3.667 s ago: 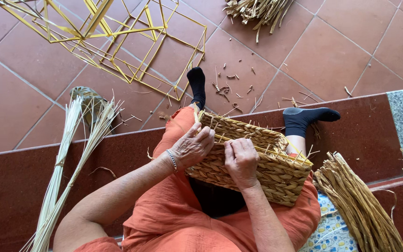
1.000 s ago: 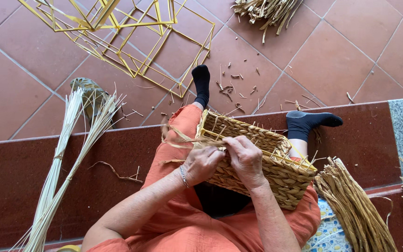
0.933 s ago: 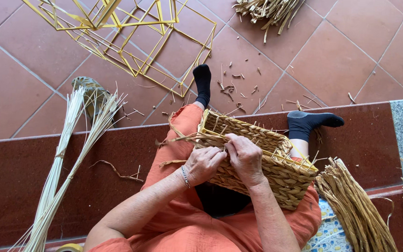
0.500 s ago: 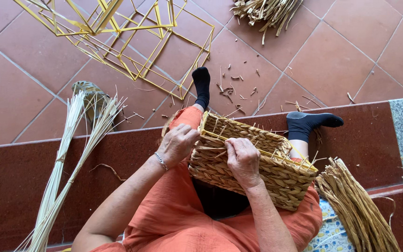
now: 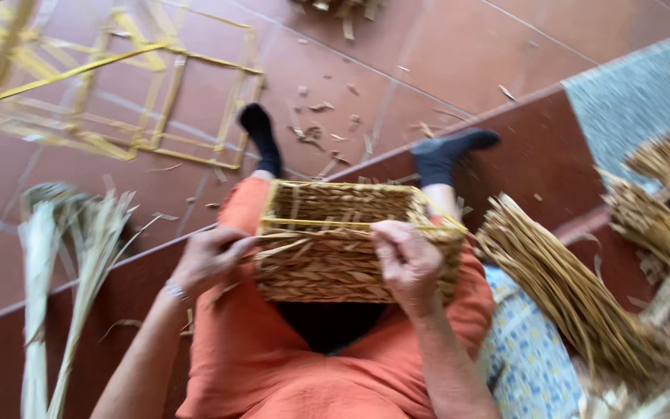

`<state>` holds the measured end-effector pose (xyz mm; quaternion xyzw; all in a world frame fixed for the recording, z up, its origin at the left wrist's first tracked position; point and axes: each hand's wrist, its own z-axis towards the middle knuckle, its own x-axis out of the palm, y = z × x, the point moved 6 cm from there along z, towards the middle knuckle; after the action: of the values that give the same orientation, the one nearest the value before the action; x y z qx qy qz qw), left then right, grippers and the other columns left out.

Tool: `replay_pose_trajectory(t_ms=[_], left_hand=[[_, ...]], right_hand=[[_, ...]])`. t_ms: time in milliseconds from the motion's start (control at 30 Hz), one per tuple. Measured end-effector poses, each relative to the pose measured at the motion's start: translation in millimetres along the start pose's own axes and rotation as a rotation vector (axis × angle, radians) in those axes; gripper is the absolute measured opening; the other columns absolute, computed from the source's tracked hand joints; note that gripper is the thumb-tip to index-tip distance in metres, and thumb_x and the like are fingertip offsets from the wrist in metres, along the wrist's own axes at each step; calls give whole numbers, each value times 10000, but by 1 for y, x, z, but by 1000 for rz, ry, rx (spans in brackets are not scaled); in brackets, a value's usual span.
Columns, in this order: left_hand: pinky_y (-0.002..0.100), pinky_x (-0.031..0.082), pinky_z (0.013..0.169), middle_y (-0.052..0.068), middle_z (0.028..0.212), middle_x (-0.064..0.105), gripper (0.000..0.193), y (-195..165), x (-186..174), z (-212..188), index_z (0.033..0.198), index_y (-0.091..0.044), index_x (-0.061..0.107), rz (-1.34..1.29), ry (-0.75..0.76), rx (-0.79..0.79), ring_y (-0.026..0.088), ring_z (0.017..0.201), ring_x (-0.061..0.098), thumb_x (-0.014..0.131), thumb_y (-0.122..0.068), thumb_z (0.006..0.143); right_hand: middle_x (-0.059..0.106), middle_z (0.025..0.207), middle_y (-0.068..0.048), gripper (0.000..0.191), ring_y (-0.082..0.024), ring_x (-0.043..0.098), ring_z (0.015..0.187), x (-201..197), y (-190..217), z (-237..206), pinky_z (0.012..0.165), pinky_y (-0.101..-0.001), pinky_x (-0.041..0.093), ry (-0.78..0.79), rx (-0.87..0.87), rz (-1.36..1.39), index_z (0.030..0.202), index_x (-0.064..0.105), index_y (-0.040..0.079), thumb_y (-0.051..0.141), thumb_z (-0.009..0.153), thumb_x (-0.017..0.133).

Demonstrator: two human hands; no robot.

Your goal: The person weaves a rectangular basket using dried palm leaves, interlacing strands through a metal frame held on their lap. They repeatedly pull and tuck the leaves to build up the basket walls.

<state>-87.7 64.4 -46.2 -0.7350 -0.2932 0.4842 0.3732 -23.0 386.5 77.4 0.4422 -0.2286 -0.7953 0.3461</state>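
Note:
A rectangular woven straw basket [image 5: 327, 264] with a yellow frame rim rests on my lap, over orange trousers. My left hand [image 5: 209, 260] pinches loose straw strands at the basket's left side wall. On the front wall near the rim, my right hand [image 5: 406, 260] presses and grips the weave. Both my feet in dark socks [image 5: 447, 153] reach out past the basket onto the red tile floor. The picture is blurred by motion.
A bundle of pale reeds [image 5: 63, 264] lies at my left. Bundles of brown straw [image 5: 575, 299] lie at my right, more at the far right edge. Yellow wire frames [image 5: 110, 101] sit on the tiles at the upper left. Straw scraps litter the floor.
The view has swung right and closer. The basket now sits squarer to me. My left hand stays at its left side; my right hand stays on the front wall.

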Motion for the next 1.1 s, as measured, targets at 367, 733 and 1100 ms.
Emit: replay_pose_trajectory(t_ms=[367, 733, 1100], left_hand=[[212, 457, 596, -11, 773, 650, 184, 41, 25, -16, 1040, 6, 783, -274, -59, -222, 45, 695, 541, 747, -150, 948], [226, 503, 646, 10, 850, 712, 218, 37, 30, -20, 1088, -5, 789, -237, -97, -222, 54, 751, 590, 751, -168, 948], [380, 535, 777, 74, 949, 700, 178, -157, 54, -70, 1043, -98, 733, 109, -288, 516, 256, 884, 657, 748, -44, 873]], right_hand=[[678, 916, -62, 188, -251, 639, 897, -185, -211, -96, 770, -405, 545, 96, 451, -835, 954, 788, 177, 146, 780, 853], [596, 893, -36, 108, -247, 563, 912, -167, -212, -86, 827, -404, 495, 53, 266, -969, 782, 730, 185, 191, 808, 835], [636, 775, -48, 145, -169, 588, 635, -123, -69, -64, 529, -306, 496, -35, 333, -204, 833, 690, 82, 61, 829, 834]])
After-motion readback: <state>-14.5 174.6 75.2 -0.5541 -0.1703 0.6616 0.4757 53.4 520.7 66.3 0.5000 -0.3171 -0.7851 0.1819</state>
